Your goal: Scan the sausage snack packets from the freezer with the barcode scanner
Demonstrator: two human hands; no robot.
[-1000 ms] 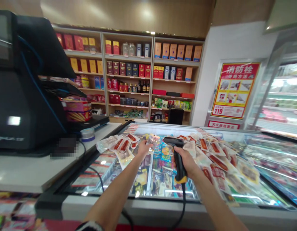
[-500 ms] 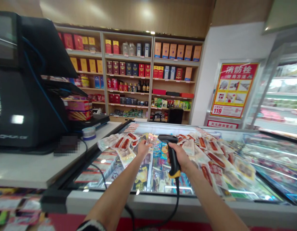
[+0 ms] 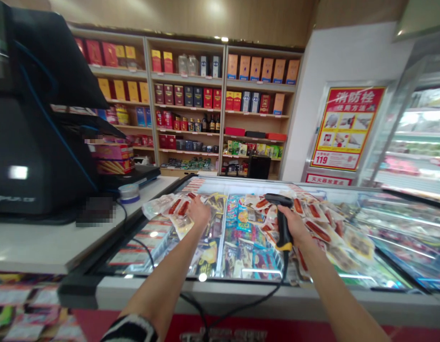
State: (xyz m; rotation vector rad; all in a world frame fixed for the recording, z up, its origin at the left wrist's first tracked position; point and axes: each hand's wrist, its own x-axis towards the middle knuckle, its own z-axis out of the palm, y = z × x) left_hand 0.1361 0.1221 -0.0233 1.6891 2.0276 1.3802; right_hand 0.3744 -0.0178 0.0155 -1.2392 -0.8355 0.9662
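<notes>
My right hand is closed round the handle of a black barcode scanner with a yellow band, held upright over the glass lid of a chest freezer; its cable hangs down toward me. My left hand rests at the edge of a left heap of vacuum-sealed snack packets on the lid. I see only its back, the fingers hidden. A bigger heap of similar packets lies right of the scanner.
A black till terminal stands on the white counter at left, with a roll of tape beside it. Shelves of boxed goods fill the back wall. A red fire-hydrant poster and a chilled cabinet are at right.
My left hand has moved left from the middle of the lid to the left heap; the clear packet it held up is out of sight. My right hand with the scanner shifted right.
</notes>
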